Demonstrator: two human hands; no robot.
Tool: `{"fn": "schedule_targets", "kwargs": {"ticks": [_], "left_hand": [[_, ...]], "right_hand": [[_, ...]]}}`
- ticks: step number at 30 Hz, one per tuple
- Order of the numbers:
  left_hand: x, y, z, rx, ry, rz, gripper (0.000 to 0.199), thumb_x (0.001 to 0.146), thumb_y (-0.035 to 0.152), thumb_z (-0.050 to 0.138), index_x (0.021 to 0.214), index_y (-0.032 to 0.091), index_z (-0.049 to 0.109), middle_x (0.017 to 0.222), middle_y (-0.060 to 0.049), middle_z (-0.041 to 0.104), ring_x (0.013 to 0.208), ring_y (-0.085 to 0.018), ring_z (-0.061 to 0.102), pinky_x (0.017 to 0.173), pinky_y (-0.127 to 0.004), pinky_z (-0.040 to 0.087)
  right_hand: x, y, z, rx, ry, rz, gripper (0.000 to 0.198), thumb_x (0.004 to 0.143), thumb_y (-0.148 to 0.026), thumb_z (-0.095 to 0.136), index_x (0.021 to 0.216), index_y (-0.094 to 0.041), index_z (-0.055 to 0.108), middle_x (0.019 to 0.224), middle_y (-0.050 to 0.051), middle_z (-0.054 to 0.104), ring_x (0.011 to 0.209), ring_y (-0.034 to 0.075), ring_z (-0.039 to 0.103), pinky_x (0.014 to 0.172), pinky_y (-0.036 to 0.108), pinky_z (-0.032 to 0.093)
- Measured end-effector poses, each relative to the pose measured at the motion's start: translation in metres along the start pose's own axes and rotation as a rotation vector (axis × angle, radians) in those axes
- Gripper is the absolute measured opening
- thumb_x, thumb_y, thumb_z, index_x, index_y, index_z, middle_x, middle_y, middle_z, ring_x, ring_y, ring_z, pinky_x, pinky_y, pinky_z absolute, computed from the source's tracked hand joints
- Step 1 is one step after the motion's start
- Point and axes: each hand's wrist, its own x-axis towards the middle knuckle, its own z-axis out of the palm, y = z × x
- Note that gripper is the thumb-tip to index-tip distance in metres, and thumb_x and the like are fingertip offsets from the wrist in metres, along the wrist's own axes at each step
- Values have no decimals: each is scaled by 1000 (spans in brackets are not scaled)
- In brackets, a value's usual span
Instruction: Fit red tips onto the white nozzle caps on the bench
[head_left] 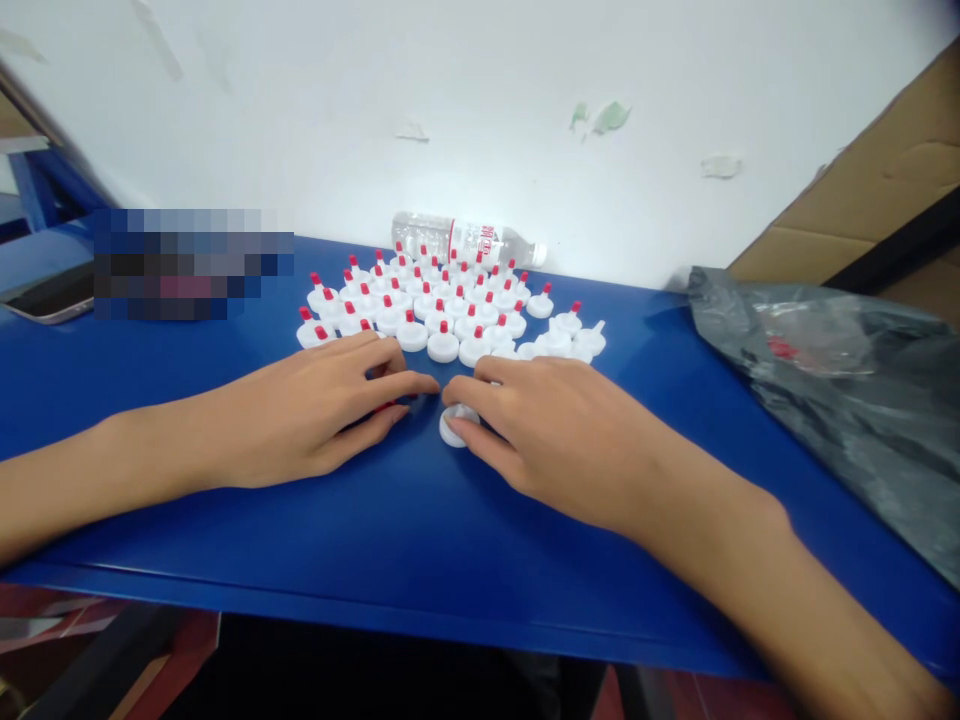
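Observation:
My right hand [555, 430] is closed on a white nozzle cap [452, 432], a round lid low over the blue table [420, 540]; the fingers cover its upper part. Opposite it, my left hand [322, 405] has its thumb and fingers curled together around a small red tip cap [385, 406], mostly hidden, with just a bit of red showing. The fingertips of both hands are close but apart. Just beyond them stand several white nozzle caps with red tips [443, 345], packed in a group. At the group's right side lie white nozzle caps without red tips [589, 338].
A clear plastic bottle [469, 240] lies on its side against the white wall [480, 100]. On the right is a grey plastic bag [787, 370] with a small clear bag on it, beside cardboard [877, 190]. A phone [52, 292] and a blurred-out object sit far left.

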Motion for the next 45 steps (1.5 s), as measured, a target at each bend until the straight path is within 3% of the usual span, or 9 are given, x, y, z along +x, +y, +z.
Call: {"fn": "schedule_targets", "kwargs": {"ticks": [45], "left_hand": [[1, 1, 0, 31, -31, -20, 37, 108, 29, 38, 139, 25, 57, 103, -9, 59, 88, -22, 59, 78, -34, 49]], "right_hand": [[0, 2, 4, 8, 20, -4, 27, 108, -33, 45, 113, -20, 68, 94, 3, 68, 68, 16, 58, 58, 33, 26]]}}
